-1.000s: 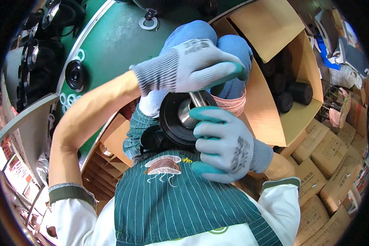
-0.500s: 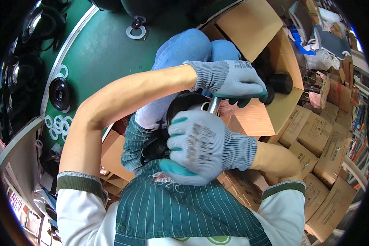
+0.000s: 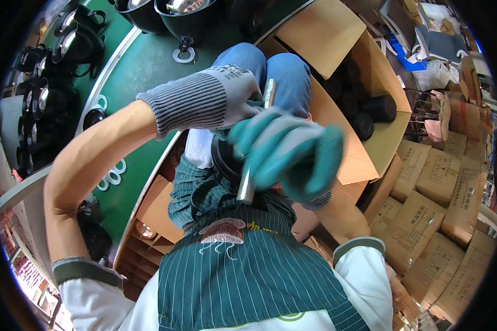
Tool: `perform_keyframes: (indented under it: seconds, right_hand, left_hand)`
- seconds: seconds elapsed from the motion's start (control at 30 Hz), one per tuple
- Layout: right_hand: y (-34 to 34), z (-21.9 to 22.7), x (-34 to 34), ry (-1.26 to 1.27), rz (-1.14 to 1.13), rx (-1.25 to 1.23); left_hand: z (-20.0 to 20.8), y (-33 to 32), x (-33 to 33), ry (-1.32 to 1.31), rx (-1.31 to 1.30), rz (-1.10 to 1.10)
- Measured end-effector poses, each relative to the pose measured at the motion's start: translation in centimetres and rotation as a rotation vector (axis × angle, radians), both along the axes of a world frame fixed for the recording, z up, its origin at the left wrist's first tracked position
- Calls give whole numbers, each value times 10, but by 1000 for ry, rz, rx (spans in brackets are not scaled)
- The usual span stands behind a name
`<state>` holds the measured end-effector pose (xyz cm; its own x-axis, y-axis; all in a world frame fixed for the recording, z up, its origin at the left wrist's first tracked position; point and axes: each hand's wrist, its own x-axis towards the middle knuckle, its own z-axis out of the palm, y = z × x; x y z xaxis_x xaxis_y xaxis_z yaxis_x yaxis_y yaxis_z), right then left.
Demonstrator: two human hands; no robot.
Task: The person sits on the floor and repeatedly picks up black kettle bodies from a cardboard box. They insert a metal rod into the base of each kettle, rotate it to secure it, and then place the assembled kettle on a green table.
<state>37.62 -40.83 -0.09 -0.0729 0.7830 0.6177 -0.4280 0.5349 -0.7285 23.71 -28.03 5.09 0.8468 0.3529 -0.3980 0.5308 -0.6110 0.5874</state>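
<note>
A shiny metal bar (image 3: 246,188) lies slantwise over my lap, its far end between my jeans-clad knees and its near end at my apron. My left hand (image 3: 229,96), in a grey glove, is closed beside the upper part of the bar; what its fingers hold is hidden. My right hand (image 3: 295,151), its glove's green palm side showing, is smeared by motion across the middle of the bar, so its grip is unclear. Below my left hand, a black round part (image 3: 225,160) rests in my lap, partly covered by my hands.
An open cardboard box (image 3: 384,151) with black cylindrical parts (image 3: 379,108) stands at right, near stacked cartons (image 3: 417,220). On the green table (image 3: 154,63) at left are white rings (image 3: 113,175) and black lamp-like bowls (image 3: 74,41). A divided carton (image 3: 141,251) is below the table edge.
The bar has swung round, and its near end now points toward my apron. My left hand has moved left; my right hand has risen and turned from knuckles up to palm side showing.
</note>
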Motion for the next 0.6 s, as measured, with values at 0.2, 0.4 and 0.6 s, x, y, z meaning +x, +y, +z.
perform_keyframes:
  seconds: [0.2,0.4,0.6]
  right_hand:
    - [-28,-49,13,265,-378,-684]
    - [-32,-106,-2,885,-105,-735]
    - [21,-111,27,953,543,-723]
  left_hand:
    - [45,-20,26,484,67,-97]
    - [30,-62,73,770,-10,316]
    - [13,-82,29,538,67,483]
